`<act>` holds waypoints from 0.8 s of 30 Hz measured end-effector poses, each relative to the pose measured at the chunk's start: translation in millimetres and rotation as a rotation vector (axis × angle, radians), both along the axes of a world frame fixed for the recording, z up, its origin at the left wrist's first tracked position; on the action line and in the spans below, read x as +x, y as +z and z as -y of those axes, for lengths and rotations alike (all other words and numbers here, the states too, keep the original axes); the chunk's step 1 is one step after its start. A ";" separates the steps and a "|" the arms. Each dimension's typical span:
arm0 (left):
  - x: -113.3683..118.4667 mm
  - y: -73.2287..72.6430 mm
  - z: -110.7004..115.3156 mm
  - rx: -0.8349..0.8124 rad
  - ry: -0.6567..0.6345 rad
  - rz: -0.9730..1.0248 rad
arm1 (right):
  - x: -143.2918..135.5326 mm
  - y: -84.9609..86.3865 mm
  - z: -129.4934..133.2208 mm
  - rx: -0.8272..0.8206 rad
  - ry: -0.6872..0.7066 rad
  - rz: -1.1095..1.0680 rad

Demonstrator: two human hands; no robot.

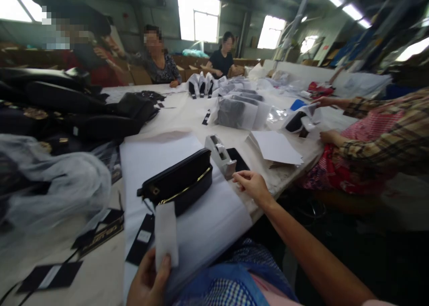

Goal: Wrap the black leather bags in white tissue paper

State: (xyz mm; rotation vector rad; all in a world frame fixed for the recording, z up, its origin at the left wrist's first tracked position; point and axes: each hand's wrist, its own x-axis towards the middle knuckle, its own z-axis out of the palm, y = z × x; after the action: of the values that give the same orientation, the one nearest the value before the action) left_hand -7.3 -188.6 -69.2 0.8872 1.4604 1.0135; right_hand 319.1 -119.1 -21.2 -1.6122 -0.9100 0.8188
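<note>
While left fingers (163, 272) hold one strip (166, 232), one black bag (177, 176) on paper (208, 216)

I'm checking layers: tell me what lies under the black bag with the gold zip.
White paper lies under the black bag, showing in front of and behind it. What its base covers cannot be seen.

Right hand (251, 185): tape dispenser (219, 151) just beyond fingertips, obstructs forward travel | Left hand (150, 277): black pouch (182, 178) ahead, hang tag (141, 241) alongside | Free lane: white sheet (219, 207) between black pouch and right hand | Left limit: heaped black bags (100, 126)
</note>
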 end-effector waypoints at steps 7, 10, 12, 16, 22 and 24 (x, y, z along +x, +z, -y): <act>7.3 20.2 2.6 0.124 -0.048 0.127 | -98.8 34.0 58.0 -0.099 0.586 -0.100; 9.4 29.3 4.2 0.147 -0.060 0.139 | -135.3 38.4 63.9 -0.148 0.794 -0.186; 9.9 33.1 5.3 0.150 -0.062 0.152 | -151.2 34.0 58.4 -0.158 0.813 -0.143; 8.1 34.7 6.3 0.138 -0.040 0.168 | -161.8 25.3 43.2 -0.176 0.781 0.101; 3.9 32.3 8.3 0.118 -0.023 0.150 | -157.7 32.7 40.2 -0.138 0.767 0.308; 3.3 32.7 8.4 0.114 -0.026 0.138 | -155.1 30.4 38.8 -0.182 0.774 0.258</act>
State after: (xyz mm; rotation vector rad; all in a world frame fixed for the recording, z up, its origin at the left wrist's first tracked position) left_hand -4.0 -197.0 -36.5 0.8972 1.2831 1.1249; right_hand 163.9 -157.9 9.2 -1.5365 -1.7397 1.2590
